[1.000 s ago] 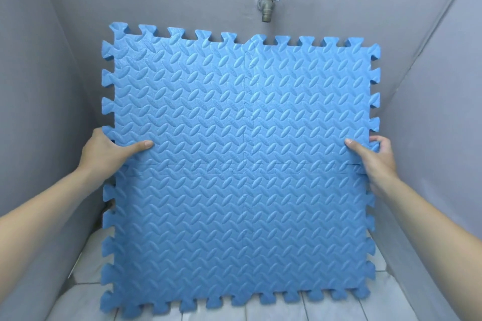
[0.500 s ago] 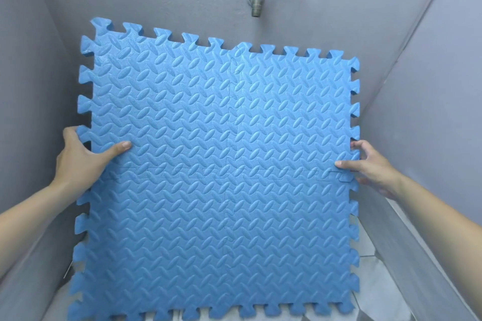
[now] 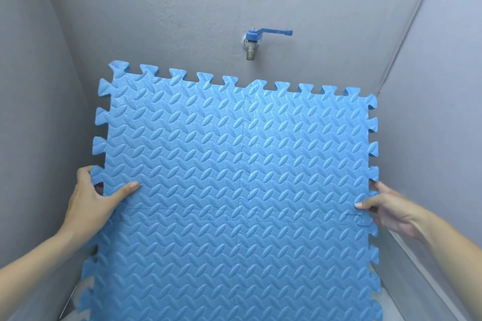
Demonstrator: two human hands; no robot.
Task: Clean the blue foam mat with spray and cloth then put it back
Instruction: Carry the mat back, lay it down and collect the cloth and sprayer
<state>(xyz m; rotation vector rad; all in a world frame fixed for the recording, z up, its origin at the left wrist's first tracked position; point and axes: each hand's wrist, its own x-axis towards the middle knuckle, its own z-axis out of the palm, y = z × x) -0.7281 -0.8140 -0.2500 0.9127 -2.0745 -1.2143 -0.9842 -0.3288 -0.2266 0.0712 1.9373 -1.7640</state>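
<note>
Two hands hold one blue foam mat (image 3: pixel 234 190) upright in a grey-walled corner below a wall tap (image 3: pixel 252 43): left hand (image 3: pixel 91 203) clamped on the left edge, thumb across the textured face; right hand (image 3: pixel 388 210) pinching the right edge. Four interlocked tiles, roughly square, no clear long axis; textured face toward the wearer, top edge tilted down to the right, lower edge out of frame. Neither spray nor cloth in view; whether cleaning is done cannot be told, and putting back remains.
</note>
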